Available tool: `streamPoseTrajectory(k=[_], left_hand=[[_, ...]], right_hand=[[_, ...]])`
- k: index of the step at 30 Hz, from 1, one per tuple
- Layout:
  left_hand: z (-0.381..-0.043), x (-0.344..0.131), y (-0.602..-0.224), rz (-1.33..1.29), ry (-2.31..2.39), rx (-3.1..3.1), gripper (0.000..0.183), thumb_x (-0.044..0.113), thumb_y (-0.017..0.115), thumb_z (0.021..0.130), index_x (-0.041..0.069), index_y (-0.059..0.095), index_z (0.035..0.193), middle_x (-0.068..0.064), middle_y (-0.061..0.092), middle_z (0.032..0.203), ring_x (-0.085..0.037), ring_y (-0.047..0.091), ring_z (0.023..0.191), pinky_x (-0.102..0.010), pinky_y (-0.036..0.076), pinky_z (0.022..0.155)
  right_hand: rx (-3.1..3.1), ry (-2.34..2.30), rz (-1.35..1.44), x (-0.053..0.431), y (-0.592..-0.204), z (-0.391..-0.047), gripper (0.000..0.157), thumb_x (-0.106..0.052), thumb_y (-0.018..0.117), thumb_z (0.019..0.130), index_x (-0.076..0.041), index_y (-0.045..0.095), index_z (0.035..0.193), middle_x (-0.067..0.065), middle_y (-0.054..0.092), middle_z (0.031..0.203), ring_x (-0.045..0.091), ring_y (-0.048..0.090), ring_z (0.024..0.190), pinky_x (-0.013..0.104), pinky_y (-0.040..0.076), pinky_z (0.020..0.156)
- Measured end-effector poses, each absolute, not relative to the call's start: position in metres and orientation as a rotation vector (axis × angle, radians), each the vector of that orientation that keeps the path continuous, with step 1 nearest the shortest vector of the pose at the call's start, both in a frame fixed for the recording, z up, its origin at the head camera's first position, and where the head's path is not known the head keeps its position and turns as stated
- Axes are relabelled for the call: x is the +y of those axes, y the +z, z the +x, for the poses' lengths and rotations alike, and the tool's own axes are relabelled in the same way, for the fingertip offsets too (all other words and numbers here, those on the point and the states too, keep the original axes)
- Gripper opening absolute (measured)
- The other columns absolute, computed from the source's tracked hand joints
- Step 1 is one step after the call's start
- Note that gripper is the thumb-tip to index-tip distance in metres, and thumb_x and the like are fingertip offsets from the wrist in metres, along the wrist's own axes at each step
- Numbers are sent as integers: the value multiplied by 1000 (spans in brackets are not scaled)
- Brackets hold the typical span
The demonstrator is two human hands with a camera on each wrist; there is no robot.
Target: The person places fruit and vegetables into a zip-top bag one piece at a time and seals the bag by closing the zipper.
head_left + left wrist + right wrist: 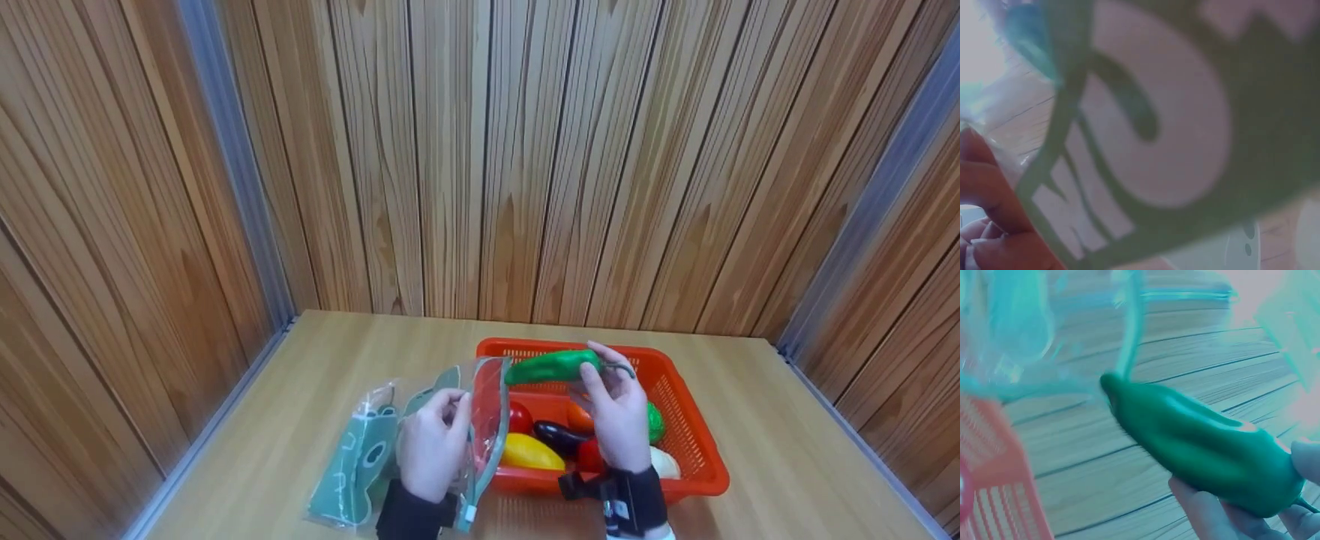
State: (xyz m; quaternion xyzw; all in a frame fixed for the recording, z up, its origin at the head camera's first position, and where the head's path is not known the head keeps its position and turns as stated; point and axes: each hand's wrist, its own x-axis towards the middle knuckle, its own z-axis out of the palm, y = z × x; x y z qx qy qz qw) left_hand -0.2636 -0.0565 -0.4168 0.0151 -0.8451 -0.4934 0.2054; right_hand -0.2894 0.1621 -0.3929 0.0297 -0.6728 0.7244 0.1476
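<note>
The right hand [619,420] has the green pepper [551,367] now, thumb on one side and fingers on the other, gripping it near the stem, above the red basket [712,469], and the tip points left, right up at the edge of the clear zip bag [491,397]. Is it inside the mouth? Can't tell, not even from the right wrist, where the tip meets a blurred, blue-green strip of the bag. The left hand [431,446] is curled in, pinching the bag's plastic, and its back covers much of the print. To its left lies a frog-like green printed panel [349,465], and whether that belongs to the same bag is hard to say. The left wrist gets pale lettering on green, huge and out of focus, with a few bent fingers cut off at the left edge; no pepper made out there. The right wrist wins on detail: the pepper's glossy folds, fingertips beneath, thumb clipped by the frame. Both forearms come up from below, wrists in black bands. Down in the basket, the eggplant [559,435] and yellow piece [532,452] show, while the right hand and wrist partly hide the white piece [666,463].
</note>
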Motion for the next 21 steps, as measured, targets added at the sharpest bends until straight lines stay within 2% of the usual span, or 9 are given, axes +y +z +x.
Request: streamPoseTrajectory(k=[4, 7, 8, 11, 13, 15, 18, 21], left_hand=[[-264, -55, -416, 38, -1379, -2348, 20, 29, 69, 100, 13, 75, 109, 1, 74, 79, -5, 62, 64, -22, 61, 79], [-264, -55, -415, 31, -1380, -2332, 21, 29, 69, 100, 12, 75, 111, 3, 73, 78, -4, 60, 61, -20, 59, 75], [-263, -55, -415, 28, -1379, -2327, 21, 29, 69, 100, 12, 75, 111, 4, 72, 77, -4, 60, 60, -19, 59, 74], [-262, -54, -415, 9, -1370, -2316, 21, 28, 69, 100, 11, 75, 111, 4, 73, 78, -3, 60, 60, -19, 59, 72], [-261, -54, -414, -2, -1367, -2318, 22, 27, 69, 100, 10, 75, 110, 3, 72, 77, -4, 59, 60, -18, 57, 67], [-261, -54, -413, -7, -1363, -2332, 21, 26, 69, 100, 9, 75, 110, 3, 70, 72, -5, 58, 58, -18, 53, 61], [-259, -53, -412, -19, -1360, -2347, 21, 26, 69, 100, 9, 75, 110, 3, 68, 68, -5, 56, 55, -18, 46, 56], [-257, -52, -412, -46, -1341, -2347, 21, 27, 69, 99, 10, 75, 109, 3, 70, 71, -4, 58, 58, -17, 47, 58]], right_hand=[[-1967, 2110, 97, 155, -394, -282, 38, -21, 60, 105, -9, 54, 140, 0, 69, 119, 14, 69, 103, 28, 60, 90], [-2029, 2048, 183, 142, -402, -286, 34, -18, 63, 103, -6, 58, 135, 8, 70, 122, 15, 68, 101, 20, 56, 80], [-2050, 2033, 213, 136, -406, -287, 34, -17, 63, 103, -4, 59, 134, 11, 70, 122, 16, 67, 99, 21, 56, 76], [-2113, 2039, 290, 118, -418, -289, 36, -17, 65, 101, -2, 59, 133, 20, 69, 124, 18, 69, 99, 27, 60, 77], [-2180, 2074, 326, 106, -425, -290, 41, -21, 67, 101, -1, 56, 135, 22, 66, 128, 22, 70, 103, 35, 63, 83], [-2243, 2127, 367, 97, -432, -291, 44, -23, 66, 101, 0, 55, 137, 22, 64, 133, 26, 70, 114, 42, 61, 93], [-2364, 2110, 423, 86, -440, -292, 43, -24, 65, 102, -2, 57, 138, 18, 64, 136, 28, 66, 120, 43, 57, 102], [-2455, 2026, 443, 78, -449, -294, 37, -17, 67, 101, -3, 60, 134, 17, 66, 134, 28, 65, 120, 47, 54, 106]])
